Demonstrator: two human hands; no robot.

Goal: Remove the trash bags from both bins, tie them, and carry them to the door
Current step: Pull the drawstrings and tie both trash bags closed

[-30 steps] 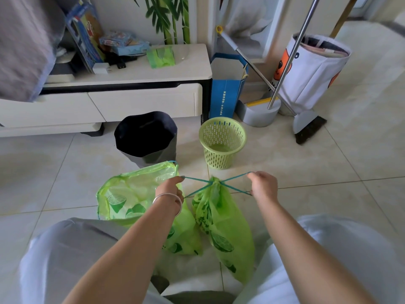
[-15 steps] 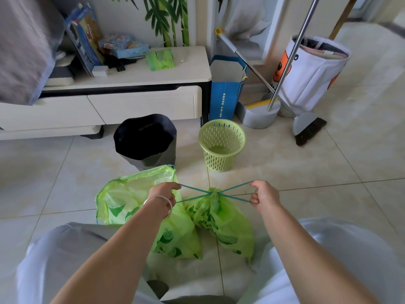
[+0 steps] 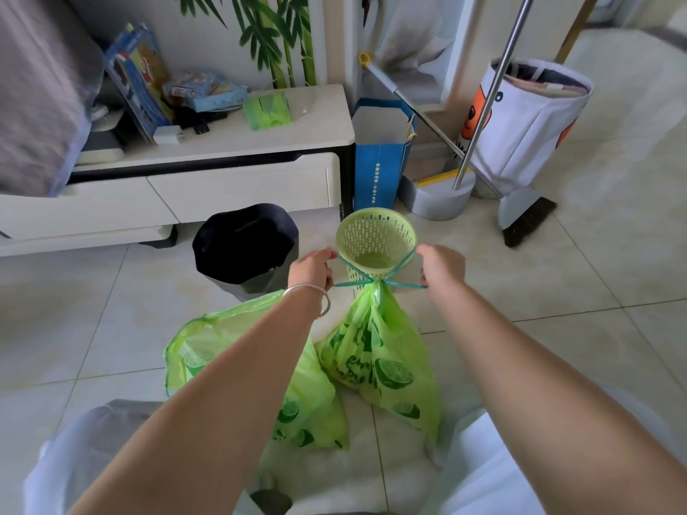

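Note:
Two green trash bags printed with lime slices are on the tile floor between my knees. The right bag is gathered at its neck by a teal drawstring, pulled taut to both sides. My left hand grips the drawstring's left loops; my right hand grips the right loops. The left bag lies beside it with its mouth open, partly hidden under my left forearm. Behind stand a dark bin and a green perforated basket.
A white low cabinet with books and a green pack runs along the back left. A blue paper bag, a dustpan with broom, a metal pole and a white fabric hamper stand at the back right.
Both hands have risen and pulled outward on the drawstring. The right bag's neck has cinched tighter and the bag now stands taller, stretched upward.

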